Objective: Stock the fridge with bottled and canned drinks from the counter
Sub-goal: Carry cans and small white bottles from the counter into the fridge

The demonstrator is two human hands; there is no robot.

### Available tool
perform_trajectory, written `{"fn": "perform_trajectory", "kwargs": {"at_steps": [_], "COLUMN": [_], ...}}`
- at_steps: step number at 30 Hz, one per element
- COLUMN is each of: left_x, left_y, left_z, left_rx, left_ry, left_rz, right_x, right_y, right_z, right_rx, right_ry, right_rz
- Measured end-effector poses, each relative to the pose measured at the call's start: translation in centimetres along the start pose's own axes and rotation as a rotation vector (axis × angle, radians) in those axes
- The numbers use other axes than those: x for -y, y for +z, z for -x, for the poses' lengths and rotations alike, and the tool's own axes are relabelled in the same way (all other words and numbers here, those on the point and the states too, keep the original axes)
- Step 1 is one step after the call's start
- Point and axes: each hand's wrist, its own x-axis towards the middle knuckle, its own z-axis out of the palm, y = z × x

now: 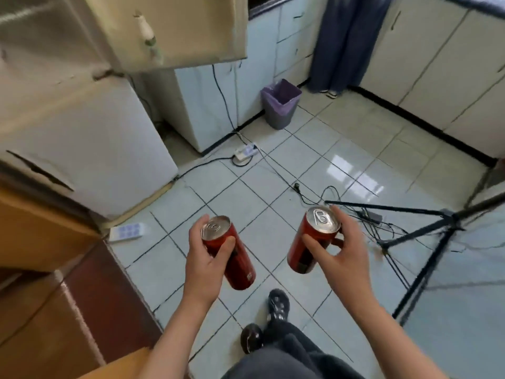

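I see L hand [203, 255] gripping red can [241, 265] | R hand [343, 250] gripping 2nd red can [302, 250] | both cans tilted, above tile floor [273, 173] | fridge [95, 149] front-left

A head-worn wide-angle camera looks steeply down, close over the hands [203, 258], at the floor [314, 160].

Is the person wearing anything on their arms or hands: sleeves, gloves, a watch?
No. The left hand and right hand are bare, without gloves, rings or a watch in view. Both forearms are uncovered down to the frame's edge; no sleeve shows.
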Motion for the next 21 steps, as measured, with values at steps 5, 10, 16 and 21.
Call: {"fn": "perform_trajectory", "kwargs": {"at_steps": [5, 10, 16, 21], "left_x": [1.1, 1.3, -2.9, -5.5], "left_y": [-7.5, -14.2, -20.5, -25.5], "left_z": [-3.8, -10.6, -20.3, -27.3], "left_rx": [-0.286, -0.496, -0.637, -0.723], "left_ry": [-0.048, -0.032, -0.015, 0.021], "left_rz": [0.072, 0.05, 0.042, 0.065], "right_x": [3.8, 8.2, 15.5, 21.2], "right_y": [10.6, 22.6, 33.5, 41.2], "right_z": [-6.6, -13.9, -22.7, -28.2], "right_rx": [0.233, 0.46, 0.623, 0.707], "right_ry": [-0.119, -0.231, -0.362, -0.403], "right_rz": [-0.021, -0.109, -0.197, -0.234]}}
